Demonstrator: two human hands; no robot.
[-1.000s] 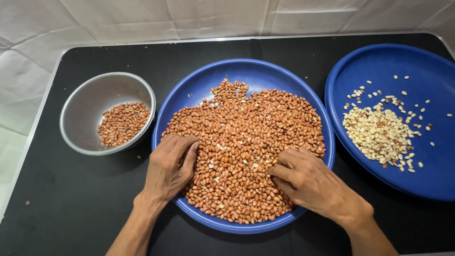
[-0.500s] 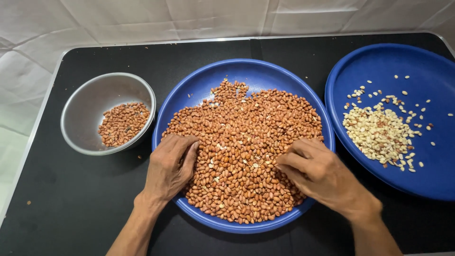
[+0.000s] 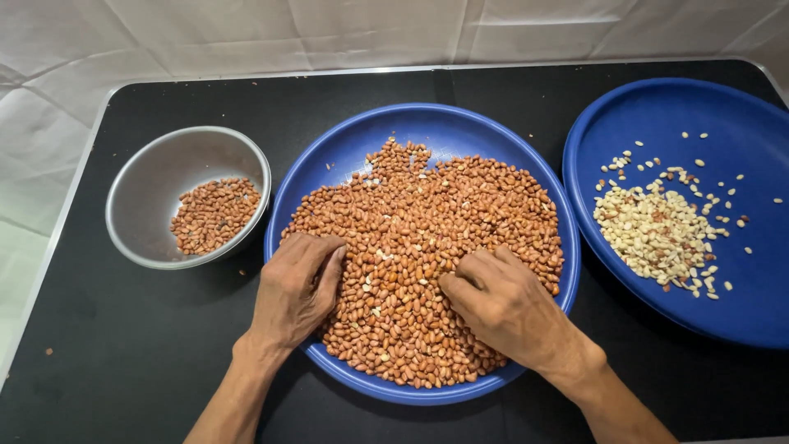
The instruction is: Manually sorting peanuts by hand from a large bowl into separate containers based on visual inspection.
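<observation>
You are working both hands in the heap of red-brown skinned peanuts (image 3: pixel 427 247) filling the round blue plastic plate (image 3: pixel 448 127) at the centre of the black tabletop (image 3: pixel 99 370). Risk, as judged: the heap is reaching the plate's near rim, so a sweeping finger could be pushing nuts over onto the tabletop. Your left hand (image 3: pixel 296 288) is lying palm down, fingers together, flat on the nuts, gripping nothing. Your right hand (image 3: pixel 501 304) is curling, fingertips drawn together in the nuts; whether its grip is holding any, I cannot tell.

No packages, labels, signs or screens are visible.
</observation>
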